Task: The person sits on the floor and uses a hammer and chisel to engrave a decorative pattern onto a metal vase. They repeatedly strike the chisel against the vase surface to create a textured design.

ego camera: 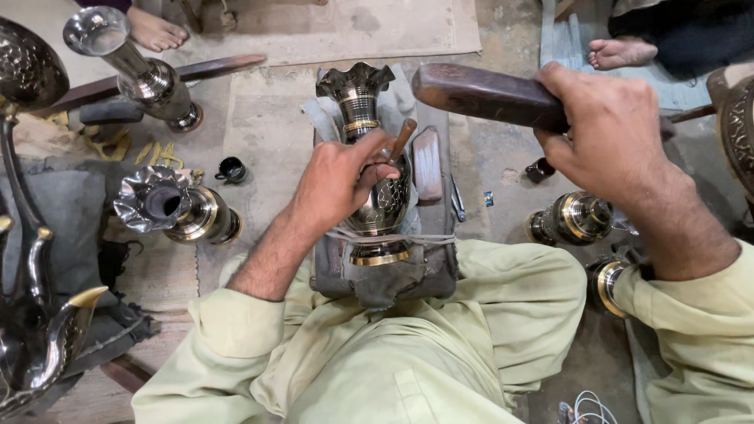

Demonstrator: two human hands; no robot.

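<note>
The floor is bare, dusty concrete with a pale mat spread across it, and the person sits on it in light green clothes, with a dark engraved metal vase with brass bands and a fluted rim [369, 157] lying tied by a cord onto a grey padded block [440, 267] in front of the lap. Left of that vase lie two more metal vases, a fluted silver one on its side [177, 208] and a tall trumpet-mouthed one [137, 71] farther off, with a small black cup [231, 169] between them and the block. Right of the vase lie further brass-banded pieces [572, 218], and other people's bare feet show beyond it. The left hand [338, 184] rests on the vase's belly, its fingers pinching a thin wooden-handled chisel [401, 140] against the metal. The right hand [609, 129] is clenched around the handle of a dark wooden mallet [487, 94], raised above and right of the vase.
</note>
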